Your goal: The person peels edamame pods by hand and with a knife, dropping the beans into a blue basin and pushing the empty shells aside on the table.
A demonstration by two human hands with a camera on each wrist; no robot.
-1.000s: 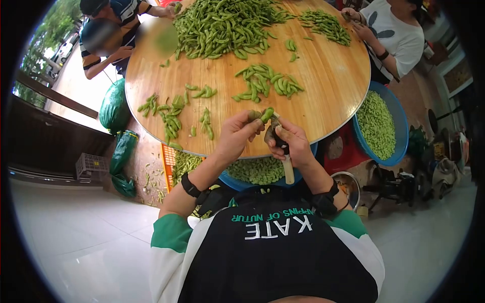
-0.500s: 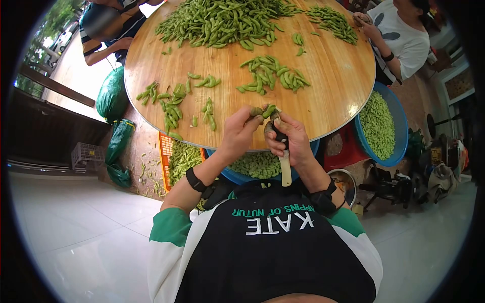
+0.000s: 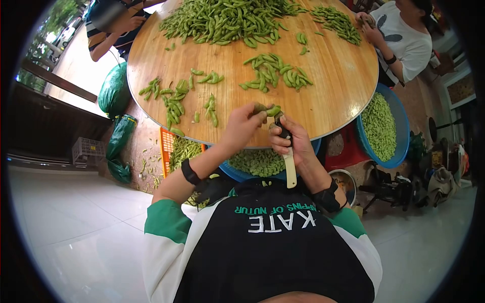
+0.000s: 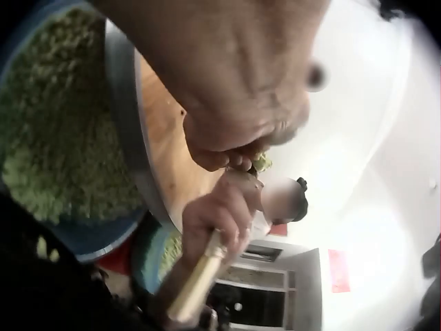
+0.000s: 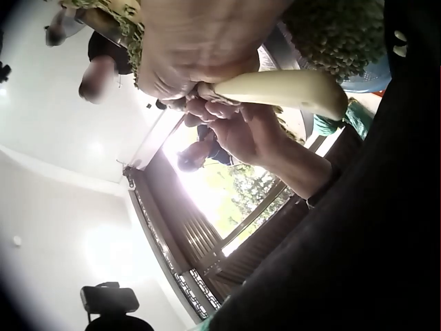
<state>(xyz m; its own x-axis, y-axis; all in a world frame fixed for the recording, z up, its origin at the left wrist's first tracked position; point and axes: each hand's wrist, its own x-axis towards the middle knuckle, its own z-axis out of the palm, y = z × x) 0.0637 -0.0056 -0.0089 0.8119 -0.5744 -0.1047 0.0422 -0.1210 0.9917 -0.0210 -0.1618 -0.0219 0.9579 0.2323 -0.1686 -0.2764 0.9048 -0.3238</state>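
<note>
Over the near edge of the round wooden table (image 3: 333,96), my left hand (image 3: 242,125) pinches a green soybean pod (image 3: 273,110) between thumb and fingertips. Close beside it, my right hand (image 3: 295,139) grips a tool with a cream handle (image 3: 290,171), whose butt end points back toward my body. Dark covering shows on the fingers around the pod and on the tool's upper part. The right wrist view shows the pale handle (image 5: 289,93) coming out of the right fist; the tool's working end is hidden in the fingers. Both hands nearly meet at the pod.
A large pod heap (image 3: 217,22) and smaller pod groups (image 3: 265,70) lie on the table. Below its edge stand a blue basin (image 3: 321,146) of shelled beans and an orange crate (image 3: 165,151) of pods. Another blue basin (image 3: 379,126) is at right. Two people sit across.
The pod has tipped from slanting to nearly level in my left fingers. My right hand has drawn slightly down and right with the tool. The person at left has raised a hand.
</note>
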